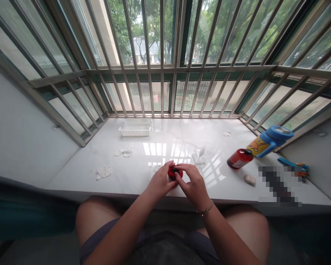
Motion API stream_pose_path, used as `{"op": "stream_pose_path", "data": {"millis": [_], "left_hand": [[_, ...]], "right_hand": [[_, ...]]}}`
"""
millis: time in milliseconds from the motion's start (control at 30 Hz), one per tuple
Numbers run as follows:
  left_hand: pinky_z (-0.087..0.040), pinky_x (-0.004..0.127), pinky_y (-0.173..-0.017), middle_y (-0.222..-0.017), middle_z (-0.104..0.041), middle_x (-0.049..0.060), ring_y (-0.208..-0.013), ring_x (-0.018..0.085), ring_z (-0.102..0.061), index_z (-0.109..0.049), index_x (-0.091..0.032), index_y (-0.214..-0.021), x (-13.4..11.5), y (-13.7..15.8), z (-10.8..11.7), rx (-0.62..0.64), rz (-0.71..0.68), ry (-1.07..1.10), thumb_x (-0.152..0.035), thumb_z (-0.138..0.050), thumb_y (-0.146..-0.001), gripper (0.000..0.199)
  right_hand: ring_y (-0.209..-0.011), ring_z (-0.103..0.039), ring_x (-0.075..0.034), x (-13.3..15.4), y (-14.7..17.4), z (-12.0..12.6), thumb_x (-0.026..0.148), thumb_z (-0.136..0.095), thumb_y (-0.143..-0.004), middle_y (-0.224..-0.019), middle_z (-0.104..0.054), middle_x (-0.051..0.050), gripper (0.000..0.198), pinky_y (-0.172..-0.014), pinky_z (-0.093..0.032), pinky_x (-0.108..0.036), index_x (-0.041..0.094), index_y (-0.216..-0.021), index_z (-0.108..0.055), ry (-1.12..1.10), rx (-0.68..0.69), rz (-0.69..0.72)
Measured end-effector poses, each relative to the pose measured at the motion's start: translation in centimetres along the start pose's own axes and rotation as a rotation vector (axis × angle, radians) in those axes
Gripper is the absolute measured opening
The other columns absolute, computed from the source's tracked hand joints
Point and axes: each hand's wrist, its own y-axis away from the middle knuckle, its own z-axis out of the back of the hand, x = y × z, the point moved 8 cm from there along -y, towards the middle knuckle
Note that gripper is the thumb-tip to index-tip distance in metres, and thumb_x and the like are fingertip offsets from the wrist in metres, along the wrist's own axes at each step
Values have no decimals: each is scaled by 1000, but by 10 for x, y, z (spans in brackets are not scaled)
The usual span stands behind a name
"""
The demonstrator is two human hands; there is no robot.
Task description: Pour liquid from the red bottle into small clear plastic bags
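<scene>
A small round red container (171, 174) with a dark top sits between my two hands, just above the near part of the white ledge or resting on it; I cannot tell which. My left hand (160, 183) wraps round its left side, thumb in front. From the right, my right hand (193, 181) pinches the dark top (176, 169) with thumb and forefinger. Fingers hide much of the container. A clear glass-like object (155, 168) lies just behind my left hand, partly covered. Farther right stands a clear square bottle (200, 156).
A white perforated basket (135, 127) stands at the back left. Crumpled tissues (103, 173) lie on the left. At right are a red bottle with a black cap (239, 159), a blue-yellow flask (269, 141), a pinkish block (249, 179) and an orange-blue tool (296, 167). Window bars rise behind.
</scene>
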Motion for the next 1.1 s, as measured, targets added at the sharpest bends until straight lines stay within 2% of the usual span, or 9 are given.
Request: {"op": "stream_pose_path", "data": {"millis": [100, 267, 400, 467, 633, 700, 767, 833, 1100], "left_hand": [[-46, 56, -124, -157, -63, 14, -147, 35, -60, -51, -27, -155, 3, 3, 2, -4, 31, 29, -24, -88, -81, 83], [-45, 56, -125, -157, -63, 13, -147, 37, -60, -52, -28, -154, -1, 2, 5, -1, 43, 38, -30, -93, -78, 86], [-46, 56, -124, -157, -63, 14, -146, 37, -60, -52, -27, -155, -2, 1, 4, 4, 46, 37, -23, -90, -78, 86], [-46, 56, -124, -157, -62, 15, -147, 38, -59, -51, -26, -155, -1, 0, 4, 3, 51, 28, -20, -89, -77, 87], [-46, 56, -125, -157, -63, 14, -146, 37, -60, -51, -26, -154, -1, 1, 4, 1, 43, 26, -24, -91, -77, 87], [-46, 55, -125, -157, -63, 15, -146, 37, -60, -51, -25, -155, -1, 1, 3, 4, 44, 17, -23, -90, -78, 87], [-46, 55, -125, -157, -62, 15, -147, 36, -60, -50, -25, -155, -1, 0, 3, 7, 47, 7, -19, -89, -78, 87], [-47, 55, -124, -157, -63, 15, -146, 36, -60, -50, -25, -155, 0, 0, 3, 9, 46, -3, -18, -88, -77, 87], [-47, 56, -125, -157, -63, 15, -146, 36, -61, -52, -26, -154, -4, 1, 5, -3, 24, -14, -23, -92, -77, 87]], "right_hand": [[-123, -70, -30, -9, 10, -3, 36, -69, -101, -131, -73, -10, 37, -107, -59, -52, 29, -136, -61, -75, 13, -95], [-104, -72, -28, -28, 26, 4, 46, -67, -101, -109, -72, -8, 35, -99, -61, -51, 26, -127, -56, -77, -112, -257], [-132, -67, -30, -22, 24, -9, 43, -66, -102, -138, -68, -13, 45, -116, -54, -53, 28, -141, -49, -200, -12, -215], [-137, -64, -30, -21, 25, -14, 41, -65, -102, -144, -66, -14, 49, -118, -52, -53, 28, -145, -46, -237, 22, -221], [-119, -70, -29, -29, 30, -9, 43, -65, -102, -122, -70, -10, 41, -115, -53, -57, 27, -136, -48, -183, -71, -290], [-127, -68, -29, -30, 30, -10, 42, -65, -102, -131, -68, -12, 42, -119, -51, -57, 27, -137, -47, -213, -77, -278], [-141, -62, -29, -28, 30, -16, 41, -64, -102, -148, -63, -15, 47, -123, -48, -57, 28, -142, -43, -277, -32, -259], [-147, -59, -30, -29, 32, -22, 39, -64, -102, -155, -60, -16, 51, -124, -46, -57, 28, -145, -40, -324, 21, -266], [-130, -68, -29, -37, 29, -10, 37, -68, -99, -126, -73, -11, 42, -122, -47, -59, 28, -133, -45, -266, -65, -324]]}}
